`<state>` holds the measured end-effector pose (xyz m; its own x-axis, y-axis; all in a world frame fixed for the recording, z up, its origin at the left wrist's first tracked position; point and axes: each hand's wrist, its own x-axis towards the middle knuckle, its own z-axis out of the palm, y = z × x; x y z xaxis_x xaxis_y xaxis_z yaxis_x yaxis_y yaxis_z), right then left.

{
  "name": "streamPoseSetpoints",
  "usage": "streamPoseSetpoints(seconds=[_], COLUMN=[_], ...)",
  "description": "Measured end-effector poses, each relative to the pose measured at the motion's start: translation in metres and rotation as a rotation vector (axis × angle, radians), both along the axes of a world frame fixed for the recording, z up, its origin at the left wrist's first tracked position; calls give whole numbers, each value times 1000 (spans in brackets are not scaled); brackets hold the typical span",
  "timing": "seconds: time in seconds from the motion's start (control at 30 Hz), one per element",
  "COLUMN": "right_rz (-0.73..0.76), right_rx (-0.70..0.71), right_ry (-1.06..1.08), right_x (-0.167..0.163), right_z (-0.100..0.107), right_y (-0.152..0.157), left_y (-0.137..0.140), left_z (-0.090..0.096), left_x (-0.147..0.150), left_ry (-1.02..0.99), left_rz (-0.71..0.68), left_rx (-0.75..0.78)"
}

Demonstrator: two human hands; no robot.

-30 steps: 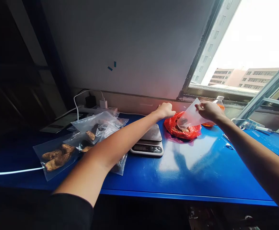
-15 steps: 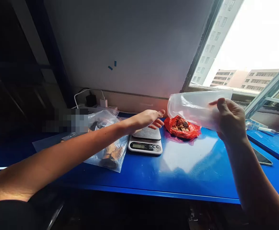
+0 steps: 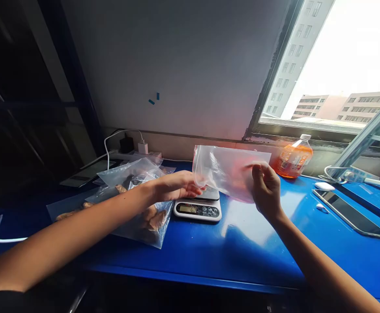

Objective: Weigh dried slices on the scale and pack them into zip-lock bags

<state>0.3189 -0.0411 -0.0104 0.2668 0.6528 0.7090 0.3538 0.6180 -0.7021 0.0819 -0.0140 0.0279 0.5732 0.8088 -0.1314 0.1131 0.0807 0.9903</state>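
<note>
My right hand (image 3: 265, 191) is closed on one end of a clear plastic zip bag (image 3: 227, 165), held sideways in the air with its red-lined mouth to the left. At that mouth, the curled fingers of my left hand (image 3: 181, 184) meet the lower corner and seem to pinch it. Below my left hand stands a white digital kitchen scale (image 3: 198, 211) with a lit display; the hand and bag hide part of its plate. The red bag of dried pieces is hidden behind the zip bag, showing only as a reddish tint.
Left of the scale lie clear plastic bags (image 3: 159, 232) with brown dried pieces. A white charger (image 3: 142, 147) stands by the wall. At right are an orange drink bottle (image 3: 294, 158), a phone (image 3: 349, 212) and earphone pieces (image 3: 322, 208) on the blue table (image 3: 190, 261).
My right hand has brought the zip bag left and lower, over the scale's right side. My left hand has gone from outstretched to curled at the bag's mouth. The bottle and whole phone now show.
</note>
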Motion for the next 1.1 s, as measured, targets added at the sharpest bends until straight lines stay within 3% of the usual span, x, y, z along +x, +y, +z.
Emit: streamPoseSetpoints(seconds=[0.1, 0.27, 0.43, 0.57, 0.77, 0.93, 1.0, 1.1], right_rz=[-74, -78, -29, -52, -14, 57, -33, -65], right_rx=[37, -73, -54, -16, -33, -15, 15, 35], right_ry=[-52, 65, 267, 376, 386, 418, 261, -380], right_x=[1, -1, -7, -12, -21, 1, -2, -31], right_z=[0, -1, 0, 3, -3, 7, 23, 50], right_y=[-1, -4, -7, -7, -16, -30, -38, -52], left_y=[3, 21, 20, 7, 1, -5, -12, -27], left_z=[6, 15, 15, 13, 14, 16, 19, 23], left_x=[-4, -16, -18, -14, -6, -27, -34, -36], left_ry=[36, 132, -151, -181, -163, -28, 147, 437], left_rz=[-108, -44, 55, -16, 120, 179, 114, 5], left_rx=[-166, -53, -25, 141, 337, 494, 546, 696])
